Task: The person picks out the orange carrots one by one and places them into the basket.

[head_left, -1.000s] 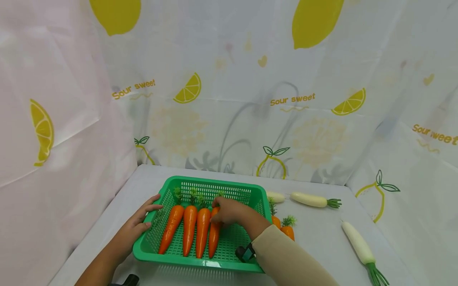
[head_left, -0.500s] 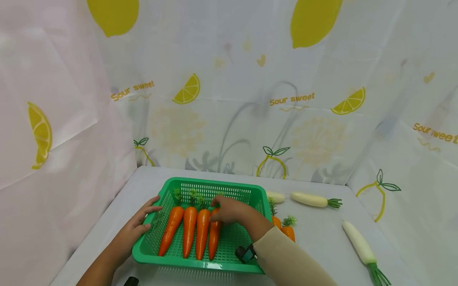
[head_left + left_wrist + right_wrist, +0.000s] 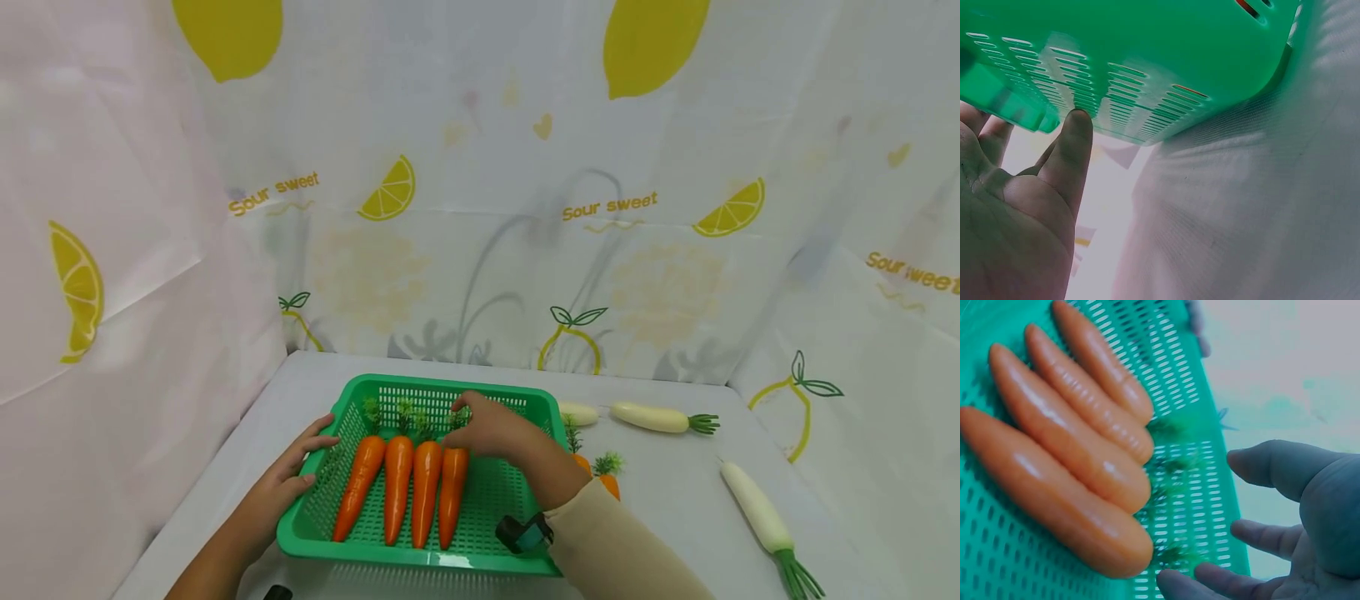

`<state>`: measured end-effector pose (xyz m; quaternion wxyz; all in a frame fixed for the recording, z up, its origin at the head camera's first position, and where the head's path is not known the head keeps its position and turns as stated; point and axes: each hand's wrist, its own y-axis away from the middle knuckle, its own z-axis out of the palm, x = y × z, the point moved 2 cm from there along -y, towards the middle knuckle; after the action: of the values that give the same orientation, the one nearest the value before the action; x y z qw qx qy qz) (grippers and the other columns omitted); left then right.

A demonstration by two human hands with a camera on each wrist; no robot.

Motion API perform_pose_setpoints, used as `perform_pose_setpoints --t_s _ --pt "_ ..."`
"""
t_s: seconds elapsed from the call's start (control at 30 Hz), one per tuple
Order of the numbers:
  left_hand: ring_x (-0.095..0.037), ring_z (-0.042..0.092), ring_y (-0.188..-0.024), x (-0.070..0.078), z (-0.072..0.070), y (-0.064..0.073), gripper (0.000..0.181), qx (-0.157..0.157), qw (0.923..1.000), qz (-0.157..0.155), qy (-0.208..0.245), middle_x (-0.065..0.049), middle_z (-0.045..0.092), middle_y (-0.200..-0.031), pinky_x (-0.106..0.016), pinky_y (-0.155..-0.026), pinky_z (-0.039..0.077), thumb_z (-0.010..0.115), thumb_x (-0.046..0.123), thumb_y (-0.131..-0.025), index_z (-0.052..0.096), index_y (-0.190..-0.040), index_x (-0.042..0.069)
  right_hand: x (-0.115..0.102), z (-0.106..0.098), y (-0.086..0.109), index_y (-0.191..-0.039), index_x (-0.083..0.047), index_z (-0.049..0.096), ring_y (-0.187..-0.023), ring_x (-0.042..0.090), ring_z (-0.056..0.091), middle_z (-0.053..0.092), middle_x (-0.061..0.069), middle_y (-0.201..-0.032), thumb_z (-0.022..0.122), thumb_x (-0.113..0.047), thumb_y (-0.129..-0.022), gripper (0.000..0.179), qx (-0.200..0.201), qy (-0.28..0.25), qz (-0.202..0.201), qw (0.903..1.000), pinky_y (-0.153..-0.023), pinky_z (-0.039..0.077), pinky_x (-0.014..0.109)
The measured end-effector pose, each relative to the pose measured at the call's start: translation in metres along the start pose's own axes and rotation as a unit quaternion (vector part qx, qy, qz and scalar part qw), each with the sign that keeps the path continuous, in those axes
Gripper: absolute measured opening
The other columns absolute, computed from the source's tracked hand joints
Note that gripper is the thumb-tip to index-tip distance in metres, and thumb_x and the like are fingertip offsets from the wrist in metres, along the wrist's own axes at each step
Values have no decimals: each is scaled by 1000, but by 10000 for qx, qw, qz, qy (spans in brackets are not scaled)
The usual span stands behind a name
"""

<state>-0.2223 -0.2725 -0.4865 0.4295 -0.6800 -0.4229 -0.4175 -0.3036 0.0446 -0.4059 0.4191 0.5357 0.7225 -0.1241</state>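
Note:
Several orange carrots with green tops lie side by side in a green mesh basket (image 3: 360,552). My right hand (image 3: 487,429) hovers over the leafy end of the rightmost carrot (image 3: 452,500), thumb and fingers apart. In the right wrist view, the spread right hand (image 3: 1329,512) holds nothing, and the nearest carrot (image 3: 1054,494) lies free of it. At the basket's left rim, my left hand (image 3: 273,492) rests with fingers extended. Seen from the left wrist, the left thumb (image 3: 1072,150) lies straight against the basket's slotted outer wall (image 3: 1166,56).
Beyond the basket's right side lie two more carrots (image 3: 610,486), partly hidden. A white radish (image 3: 651,417) lies behind them, beside another radish (image 3: 577,413) partly covered by the basket. A third radish (image 3: 753,508) is at the far right. Lemon-printed cloth (image 3: 480,275) surrounds the table.
My right hand has let go of the rightmost carrot and lifted slightly up and to the right. The carrot stays in the basket. My left hand keeps its place at the rim.

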Motion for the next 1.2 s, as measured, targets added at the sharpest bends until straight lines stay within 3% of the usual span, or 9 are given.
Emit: perform_pose_setpoints --t_s 0.2,0.57,0.77,0.97,1.2 --pt "18 18 -142 2 2 1 41 10 10000 -38 22 0 19 -175 -6 -101 30 43 5 -105 51 -145 7 -2 -8 16 -146 -13 50 -105 35 65 58 19 -134 79 -28 -93 62 -63 -404 -166 9990 -88 54 52" --pt "17 18 -143 0 2 3 42 4 10000 45 64 1 18 -175 -7 -101 30 42 4 -105 50 -146 7 -1 -24 49 -145 -20 53 -118 33 62 57 18 -144 77 -35 -95 58 9 -209 -570 9982 -94 53 53" --pt "16 18 -144 -1 2 2 41 -14 9999 86 72 1 18 -175 -9 -102 33 42 5 -106 50 -146 6 1 -33 66 -145 -22 53 -127 33 60 57 13 -144 76 -34 -97 55 9 -658 -795 9947 -96 53 52" --pt "18 19 -142 1 1 1 41 -22 10000 40 61 0 18 -175 -11 -101 36 42 6 -106 50 -146 5 11 -44 77 -146 -21 53 -130 31 57 58 7 -142 74 -35 -98 54 109 -1052 -884 9905 -100 52 51" --pt "19 21 -141 2 1 1 40 5 10000 9 74 2 19 -175 -11 -101 36 42 7 -106 49 -146 3 26 -52 81 -147 -20 52 -129 30 58 59 7 -142 71 -37 -99 54 268 -908 -861 9918 -101 52 52"
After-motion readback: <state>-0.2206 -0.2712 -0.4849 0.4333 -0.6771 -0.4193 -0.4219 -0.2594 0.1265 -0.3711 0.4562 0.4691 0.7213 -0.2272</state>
